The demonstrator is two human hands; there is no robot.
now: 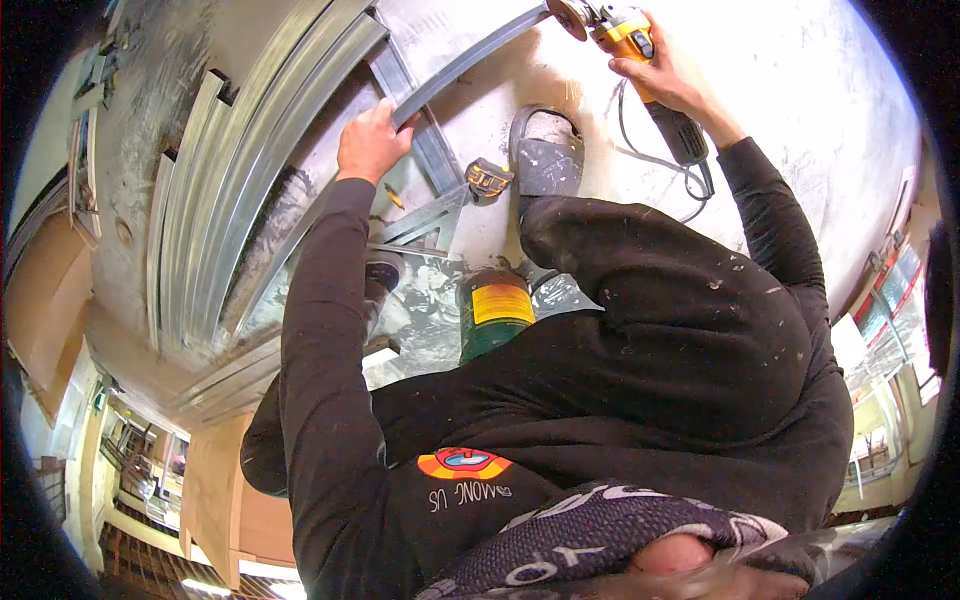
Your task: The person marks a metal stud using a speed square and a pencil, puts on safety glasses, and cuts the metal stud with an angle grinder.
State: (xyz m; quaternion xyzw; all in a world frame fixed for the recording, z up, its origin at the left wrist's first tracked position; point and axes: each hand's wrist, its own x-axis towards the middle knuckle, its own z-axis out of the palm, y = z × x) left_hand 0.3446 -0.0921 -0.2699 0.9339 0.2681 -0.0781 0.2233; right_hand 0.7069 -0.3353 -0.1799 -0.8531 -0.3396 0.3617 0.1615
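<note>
My right hand (665,75) is wrapped around the yellow and black body of an angle grinder (628,38) at the top of the view. The grinder's disc (570,14) meets or lies right beside the far end of a long grey metal profile (470,62). My left hand (375,143) grips the near part of that profile, fingers closed around it. Below the left hand lie a yellow pencil-like stick (396,198) and a metal set square (425,226). A yellow and black tape measure (488,179) sits on the floor between my left hand and my sandalled foot (548,155).
Several long metal profiles (235,175) lie stacked at the left. A wider metal channel (410,105) crosses under the held piece. The grinder's cord (640,150) loops by the right forearm. A green can with a yellow label (498,308) stands close to my legs.
</note>
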